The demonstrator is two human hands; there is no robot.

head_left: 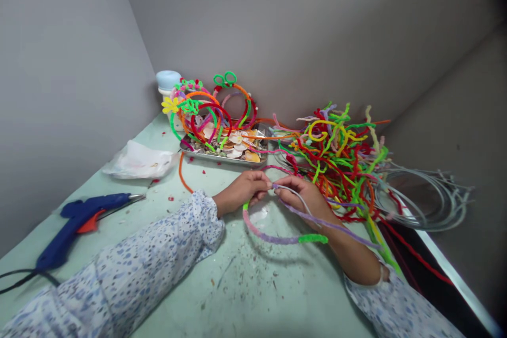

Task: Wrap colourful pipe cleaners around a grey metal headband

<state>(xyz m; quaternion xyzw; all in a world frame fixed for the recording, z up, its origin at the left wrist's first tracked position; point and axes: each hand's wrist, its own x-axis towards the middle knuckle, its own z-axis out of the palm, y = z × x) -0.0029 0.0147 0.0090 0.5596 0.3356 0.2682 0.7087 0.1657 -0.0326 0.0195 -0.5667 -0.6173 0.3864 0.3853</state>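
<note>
Both hands meet over the middle of the table around a thin headband (273, 240), whose curve is wrapped in green, pink and purple fuzzy pipe cleaner. My left hand (246, 188) is closed in a pinch on the headband; the exact grip is partly hidden by the fingers. My right hand (303, 195) pinches a purple pipe cleaner (336, 223) against the band near the left fingertips. The long tail of this pipe cleaner runs rightward across the right wrist. A bare whitish end (298, 195) of the band curves over the right fingers.
Behind the hands, a metal tray (225, 159) holds shells, with decorated headbands (209, 108) on it. Right lie tangled pipe cleaners (340, 153) and bare hoops (431, 224). Left are a blue glue gun (87, 211), a white plastic bag (138, 161) and a blue-lidded bottle (168, 80).
</note>
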